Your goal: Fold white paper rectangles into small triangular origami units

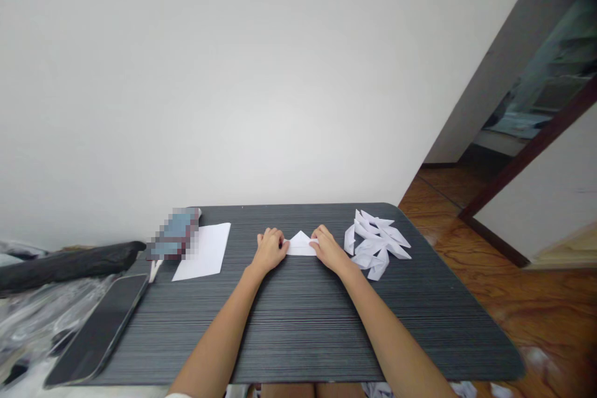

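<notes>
A small white paper piece (pixel 301 244), folded to a point on top, lies flat on the dark striped table (pixel 298 323) near its far edge. My left hand (pixel 269 250) has its fingers curled and pinches the paper's left end. My right hand (pixel 328 249) presses and pinches the right end in the same way. Both forearms reach in from the bottom of the view.
A pile of several folded white paper pieces (pixel 375 241) sits just right of my right hand. A flat white sheet (pixel 204 251) and a blurred blue object (pixel 175 234) lie to the left. A dark phone (pixel 100 331) lies at the table's left edge. A wooden floor (pixel 513 286) lies to the right.
</notes>
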Available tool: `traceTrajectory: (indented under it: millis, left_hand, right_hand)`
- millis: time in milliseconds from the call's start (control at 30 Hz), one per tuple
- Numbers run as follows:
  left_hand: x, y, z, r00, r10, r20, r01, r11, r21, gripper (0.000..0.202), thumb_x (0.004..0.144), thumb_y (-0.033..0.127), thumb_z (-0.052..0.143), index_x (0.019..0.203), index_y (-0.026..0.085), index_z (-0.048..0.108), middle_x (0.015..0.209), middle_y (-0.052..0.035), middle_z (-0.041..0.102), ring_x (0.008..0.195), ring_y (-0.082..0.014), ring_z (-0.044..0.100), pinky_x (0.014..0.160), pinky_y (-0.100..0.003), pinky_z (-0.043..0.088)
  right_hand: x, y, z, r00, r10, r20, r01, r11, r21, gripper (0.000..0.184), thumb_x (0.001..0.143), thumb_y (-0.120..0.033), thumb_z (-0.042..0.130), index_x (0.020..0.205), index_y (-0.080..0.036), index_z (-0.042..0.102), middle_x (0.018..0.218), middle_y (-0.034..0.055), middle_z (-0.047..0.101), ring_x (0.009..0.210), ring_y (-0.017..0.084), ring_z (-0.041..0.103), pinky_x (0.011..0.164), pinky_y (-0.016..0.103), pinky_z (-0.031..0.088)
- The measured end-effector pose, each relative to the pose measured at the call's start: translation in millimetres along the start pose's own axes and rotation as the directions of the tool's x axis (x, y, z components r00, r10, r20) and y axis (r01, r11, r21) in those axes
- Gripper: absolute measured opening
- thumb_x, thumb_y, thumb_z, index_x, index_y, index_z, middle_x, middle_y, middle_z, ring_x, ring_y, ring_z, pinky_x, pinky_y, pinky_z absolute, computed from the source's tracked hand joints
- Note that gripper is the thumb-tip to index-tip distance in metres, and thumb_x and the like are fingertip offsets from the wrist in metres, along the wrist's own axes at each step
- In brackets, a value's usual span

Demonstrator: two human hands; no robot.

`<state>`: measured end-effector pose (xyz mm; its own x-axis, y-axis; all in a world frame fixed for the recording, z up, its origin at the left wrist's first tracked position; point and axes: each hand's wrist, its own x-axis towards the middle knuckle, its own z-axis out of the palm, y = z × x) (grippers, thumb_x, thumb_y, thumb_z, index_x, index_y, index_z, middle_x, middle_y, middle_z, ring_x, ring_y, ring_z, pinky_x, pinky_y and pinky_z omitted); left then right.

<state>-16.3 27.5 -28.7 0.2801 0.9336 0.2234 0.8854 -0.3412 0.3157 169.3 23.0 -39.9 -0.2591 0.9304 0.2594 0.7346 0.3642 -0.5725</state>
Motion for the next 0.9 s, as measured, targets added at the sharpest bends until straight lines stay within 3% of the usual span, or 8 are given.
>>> traceTrajectory:
  millis: [133,267,367,500,733,900]
  left_hand:
    - [-4,12,-2.4,0.998,0.037,-0.043,-0.034,0.997,0.063,0.014,0.078,0.018,0.040,0.089,0.019,0.049,0.092,-0.0052,0.047,0.089,-0.0204,0.039,0.072,-0.034,0.030]
    - [-6,21,-2.1,0.959,0.282,0.031,-0.283,0.956,0.074,0.026,0.077,0.003,0.034,0.088,0.018,0.052,0.093,-0.0052,0.047,0.089,-0.0180,0.040,0.074,-0.032,0.032]
    - [-11,24,0.6,0.931,0.357,0.073,-0.363,0.929,0.075,0.025,0.078,0.004,0.033,0.084,0.015,0.054,0.088,-0.0065,0.049,0.085,-0.0172,0.042,0.075,-0.030,0.034]
    - [-21,29,2.6,0.962,0.272,0.007,-0.270,0.953,0.136,0.025,0.074,0.002,0.034,0.081,0.009,0.056,0.089,-0.0112,0.049,0.084,-0.0198,0.043,0.076,-0.031,0.037]
    - [-16,26,-2.5,0.995,0.076,-0.073,-0.074,0.997,0.029,0.021,0.079,0.017,0.041,0.066,0.012,0.056,0.077,-0.0091,0.048,0.081,-0.0206,0.044,0.076,-0.034,0.036]
    - [-8,15,1.6,0.997,-0.048,-0.059,0.047,0.999,-0.022,0.016,0.076,0.030,0.050,0.086,0.017,0.053,0.091,-0.0060,0.046,0.089,-0.0206,0.041,0.075,-0.035,0.032]
  right_hand:
    - [-5,-16,2,0.994,0.042,-0.098,-0.062,0.975,-0.214,0.025,0.072,-0.005,0.046,0.092,-0.020,0.046,0.089,0.0047,0.042,0.083,0.018,0.042,0.070,0.028,0.035]
    - [-14,-34,4,0.992,-0.124,0.003,0.117,0.926,-0.360,0.029,0.076,0.000,0.035,0.091,-0.020,0.050,0.088,0.0059,0.048,0.083,0.018,0.043,0.070,0.027,0.034]
    - [-25,-41,5,0.989,-0.142,0.039,0.145,0.890,-0.433,0.029,0.078,-0.002,0.034,0.095,-0.017,0.052,0.092,0.0078,0.051,0.086,0.019,0.043,0.072,0.028,0.034]
    - [-40,-44,3,0.996,-0.093,0.016,0.088,0.847,-0.524,0.031,0.078,-0.004,0.036,0.104,-0.013,0.051,0.100,0.0112,0.052,0.092,0.022,0.042,0.073,0.031,0.034]
    - [-37,-48,-10,0.999,0.011,0.047,0.017,0.829,-0.558,0.020,0.075,-0.008,0.042,0.081,-0.011,0.061,0.091,0.0141,0.054,0.087,0.023,0.044,0.071,0.033,0.031]
    - [-14,-46,-7,0.996,0.066,-0.066,-0.091,0.844,-0.529,0.021,0.078,-0.029,0.049,0.078,-0.012,0.060,0.087,0.0130,0.053,0.088,0.025,0.044,0.073,0.036,0.028]
